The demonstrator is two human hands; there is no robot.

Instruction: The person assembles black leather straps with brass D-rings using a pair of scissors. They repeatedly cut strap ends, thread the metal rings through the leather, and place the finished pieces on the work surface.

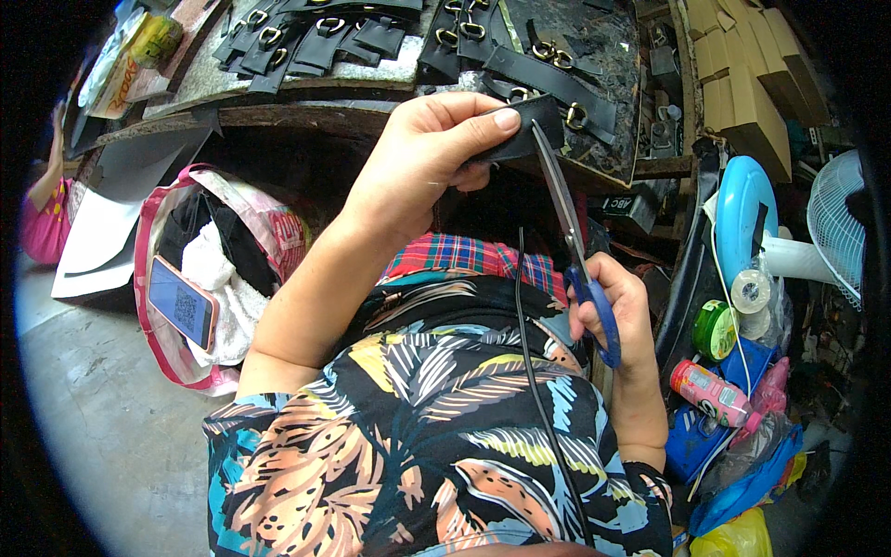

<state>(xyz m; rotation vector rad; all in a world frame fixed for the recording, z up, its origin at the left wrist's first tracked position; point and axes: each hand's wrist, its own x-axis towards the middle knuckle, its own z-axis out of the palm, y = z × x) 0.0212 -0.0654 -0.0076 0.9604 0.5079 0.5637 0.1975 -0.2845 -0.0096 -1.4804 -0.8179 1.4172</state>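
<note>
My left hand [422, 153] pinches a black leather-like piece [538, 119] between thumb and fingers, above the front edge of the workbench. In my right hand [620, 302] is a pair of scissors [568, 209], with the fingers through its dark blue handles. The blades point up and away from me, and their tips lie at the right part of the black piece. Whether the tips are cutting into it I cannot tell. Just beyond, black straps [557, 84] with gold-coloured rings and buckles lie on the bench.
More black strap pieces [325, 42] rest on a pale board at the back. To the left stands a bag [269, 218] with a phone [184, 304] on top. On the right are a fan [840, 227], a blue round object [742, 218], a pink bottle [710, 393] and cardboard pieces [756, 88].
</note>
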